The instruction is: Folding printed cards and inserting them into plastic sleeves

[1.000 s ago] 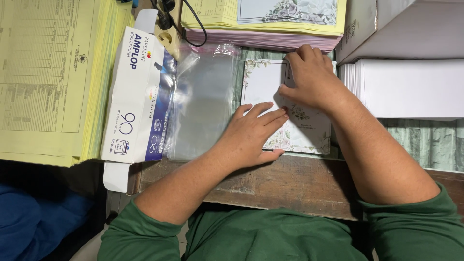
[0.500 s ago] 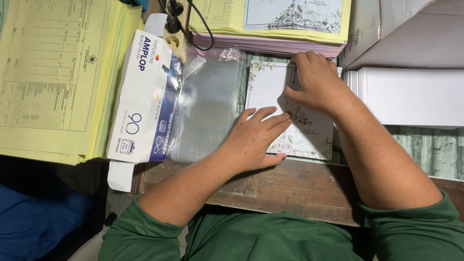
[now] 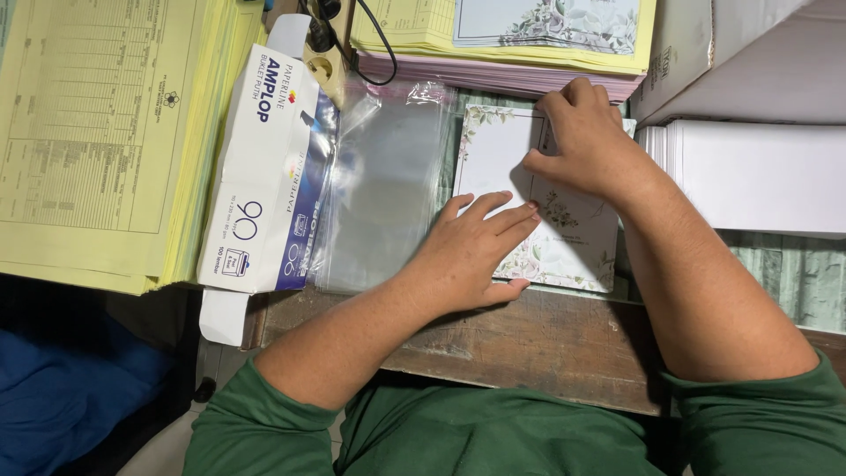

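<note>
The left hand (image 3: 471,247) lies flat, palm down and fingers spread, pressing on the lower left part of a white card with a floral border (image 3: 564,247). It grips nothing. The right hand (image 3: 586,141) rests on the card's upper right part, fingers curled and bunched at the top edge; whether it pinches the edge or only presses on it cannot be told. The card lies flat on the wooden worktop (image 3: 529,339), directly beneath both hands, its printed side up. Both forearms reach in from below, in dark green sleeves (image 3: 458,432).

Just left of the left hand lies a stack of clear plastic sleeves (image 3: 383,194), its right edge touching or slipping under the card's left edge. Further left, a white and blue cardboard box (image 3: 264,172) lies on its side, an end flap open toward the person. Beyond the box sits a thick pile of yellow printed forms (image 3: 97,141). Above the right hand is another stack of yellow and pink paper (image 3: 493,57) with a floral card on top. To the right of the right hand stands a stack of plain white sheets (image 3: 758,176), with a white box (image 3: 740,53) above it.
</note>
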